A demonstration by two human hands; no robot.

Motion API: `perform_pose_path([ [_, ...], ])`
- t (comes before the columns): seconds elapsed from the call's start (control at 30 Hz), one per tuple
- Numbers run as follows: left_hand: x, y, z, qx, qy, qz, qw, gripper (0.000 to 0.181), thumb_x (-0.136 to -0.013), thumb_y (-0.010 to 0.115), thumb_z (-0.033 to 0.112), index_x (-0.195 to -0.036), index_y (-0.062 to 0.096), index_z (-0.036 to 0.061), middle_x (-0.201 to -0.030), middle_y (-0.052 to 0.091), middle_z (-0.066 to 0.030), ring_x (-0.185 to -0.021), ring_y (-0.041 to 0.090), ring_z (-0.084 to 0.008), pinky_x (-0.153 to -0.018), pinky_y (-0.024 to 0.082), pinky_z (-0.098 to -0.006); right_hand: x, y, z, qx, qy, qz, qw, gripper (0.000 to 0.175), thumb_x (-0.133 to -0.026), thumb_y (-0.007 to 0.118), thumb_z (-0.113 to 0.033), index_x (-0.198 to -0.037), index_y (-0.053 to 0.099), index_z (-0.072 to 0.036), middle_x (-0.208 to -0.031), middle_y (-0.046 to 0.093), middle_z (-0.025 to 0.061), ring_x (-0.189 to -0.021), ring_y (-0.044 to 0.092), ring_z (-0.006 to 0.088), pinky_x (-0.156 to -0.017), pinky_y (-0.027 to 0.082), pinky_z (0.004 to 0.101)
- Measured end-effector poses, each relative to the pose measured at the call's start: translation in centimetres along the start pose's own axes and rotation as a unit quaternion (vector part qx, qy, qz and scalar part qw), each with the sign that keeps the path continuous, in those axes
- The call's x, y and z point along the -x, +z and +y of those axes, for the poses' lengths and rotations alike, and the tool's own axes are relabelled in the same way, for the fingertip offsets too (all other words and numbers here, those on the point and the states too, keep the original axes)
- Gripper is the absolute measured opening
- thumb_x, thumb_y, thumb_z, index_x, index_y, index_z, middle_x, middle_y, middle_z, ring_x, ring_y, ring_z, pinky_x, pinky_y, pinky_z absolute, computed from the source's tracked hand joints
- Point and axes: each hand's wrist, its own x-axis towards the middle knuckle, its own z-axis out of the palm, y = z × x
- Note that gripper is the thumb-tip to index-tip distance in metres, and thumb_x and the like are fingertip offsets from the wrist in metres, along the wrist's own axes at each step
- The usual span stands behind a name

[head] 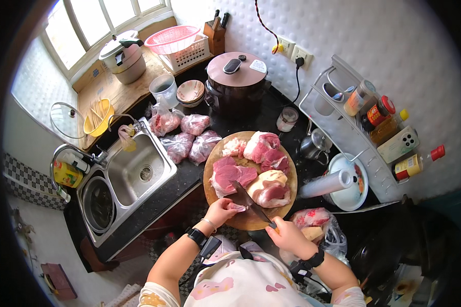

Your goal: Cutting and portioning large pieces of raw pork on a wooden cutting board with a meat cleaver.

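My right hand [288,235] grips the handle of a cleaver [250,203], its dark blade reaching up and left over a round wooden cutting board [246,224]. Between the fingers of my left hand [222,212] is a small piece of pale pink meat [236,207], beside the blade. A slab of red meat [228,177] lies at the board's left, close to the blade's tip. To its right rests a thick fatty chunk of meat [271,188]. Farther back are another large piece of meat [262,146] and a small heap of pale trimmings [234,147].
Several plastic bags of meat [195,123] lie between the board and a steel sink [132,184]. Behind stands a dark electric cooker [236,86]. At right are a plastic roll [326,183], a lidded enamel bowl [363,192], a metal rack [342,132] and more bagged meat [311,218].
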Motion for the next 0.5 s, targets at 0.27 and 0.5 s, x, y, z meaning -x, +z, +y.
perform_pose_path([
  [0.27,0.3,1.8,-0.6,-0.029,-0.063,0.156,0.985,0.018,-0.087,0.069,0.014,-0.095,0.066,-0.0016,-0.074,0.069,-0.0076,-0.065,0.067,-0.0148,-0.062,0.053,-0.0288,2.2,0.2,2.0,0.018,0.019,-0.023,0.999,0.031,-0.094,0.063,-0.029,-0.091,0.049,-0.001,-0.070,0.063,0.0236,-0.069,0.062,0.0457,-0.058,0.046,0.0529],
  [0.5,0.6,2.1,-0.5,-0.155,-0.072,0.221,0.960,0.019,-0.083,0.069,0.018,-0.083,0.070,-0.0001,-0.074,0.070,-0.0157,-0.070,0.070,-0.0284,-0.068,0.055,-0.0367,1.6,1.2,2.2,0.073,-0.007,-0.075,0.995,0.033,-0.095,0.061,-0.032,-0.091,0.051,-0.001,-0.068,0.063,0.0232,-0.067,0.063,0.0450,-0.058,0.047,0.0538],
])
